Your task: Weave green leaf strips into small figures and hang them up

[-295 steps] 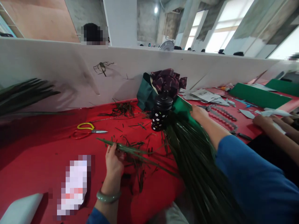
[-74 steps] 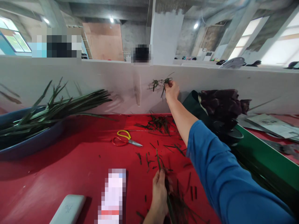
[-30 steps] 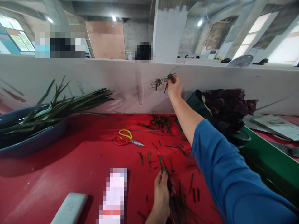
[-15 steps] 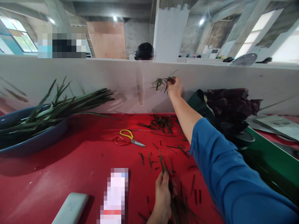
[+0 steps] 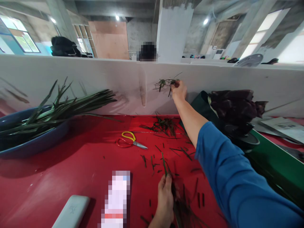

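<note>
My right hand (image 5: 180,90) is stretched out to the white partition, its fingers pinched on a small knotted leaf-strip piece (image 5: 174,83) with thin leg-like ends. Beside it, a similar knotted piece (image 5: 162,83) is against the partition; whether the two are joined I cannot tell. Low in the view, my left hand (image 5: 166,194) is closed around long green leaf strips (image 5: 164,164), which run up past the thumb and down to the right. Scissors (image 5: 135,144) with one yellow and one red handle lie on the red table, left of a leaf-scrap pile (image 5: 163,126).
On the left, a blue basin (image 5: 57,133) holds long leaves (image 5: 83,103). A white power bank (image 5: 72,210) and a blurred phone (image 5: 116,198) lie in front. Dark cloth (image 5: 234,104) and papers (image 5: 285,125) are at right. The partition (image 5: 106,71) spans the back, people's heads beyond.
Almost nothing differs. My right hand stays at the partition with the knotted piece, shifted very slightly right and down, and my left hand keeps its hold on the leaf strips.
</note>
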`<state>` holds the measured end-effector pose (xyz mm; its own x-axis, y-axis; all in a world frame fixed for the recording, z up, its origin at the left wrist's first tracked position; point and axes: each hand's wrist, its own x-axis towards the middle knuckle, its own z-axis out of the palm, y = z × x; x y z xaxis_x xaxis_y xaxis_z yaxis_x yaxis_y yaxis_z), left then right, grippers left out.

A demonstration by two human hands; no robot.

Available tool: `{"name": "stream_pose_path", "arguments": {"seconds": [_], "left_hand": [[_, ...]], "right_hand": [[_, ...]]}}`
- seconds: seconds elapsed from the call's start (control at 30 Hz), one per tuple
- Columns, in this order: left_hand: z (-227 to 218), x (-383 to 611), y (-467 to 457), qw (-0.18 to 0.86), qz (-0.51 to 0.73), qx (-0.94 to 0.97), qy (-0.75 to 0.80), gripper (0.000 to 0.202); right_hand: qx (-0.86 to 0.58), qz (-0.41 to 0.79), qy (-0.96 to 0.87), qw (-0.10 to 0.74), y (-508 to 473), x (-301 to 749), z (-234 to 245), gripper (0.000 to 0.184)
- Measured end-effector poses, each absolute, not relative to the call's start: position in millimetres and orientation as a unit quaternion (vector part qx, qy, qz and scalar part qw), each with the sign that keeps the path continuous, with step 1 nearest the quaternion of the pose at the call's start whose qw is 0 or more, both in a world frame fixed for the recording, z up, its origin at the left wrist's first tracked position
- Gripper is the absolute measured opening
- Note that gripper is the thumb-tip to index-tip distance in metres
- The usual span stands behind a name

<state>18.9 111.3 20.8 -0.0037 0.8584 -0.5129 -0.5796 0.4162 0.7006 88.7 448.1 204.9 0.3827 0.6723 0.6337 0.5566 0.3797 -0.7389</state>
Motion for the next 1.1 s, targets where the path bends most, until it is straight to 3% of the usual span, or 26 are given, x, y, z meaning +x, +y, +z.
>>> {"name": "stream_pose_path", "arguments": {"seconds": [0.27,0.7,1.1], "left_hand": [[18,15,113,0.688,0.527,0.156,0.474,0.04],[12,18,112,0.69,0.528,0.149,0.472,0.036],[15,18,113,0.691,0.518,0.145,0.482,0.038]], "right_hand": [[-0.495,-0.005,-0.575,0.651,445,91,215,0.028],[-0.556,-0.043,-0.627,0.544,447,92,233,0.032],[-0.565,-0.034,-0.634,0.526,444,90,226,0.033]]}}
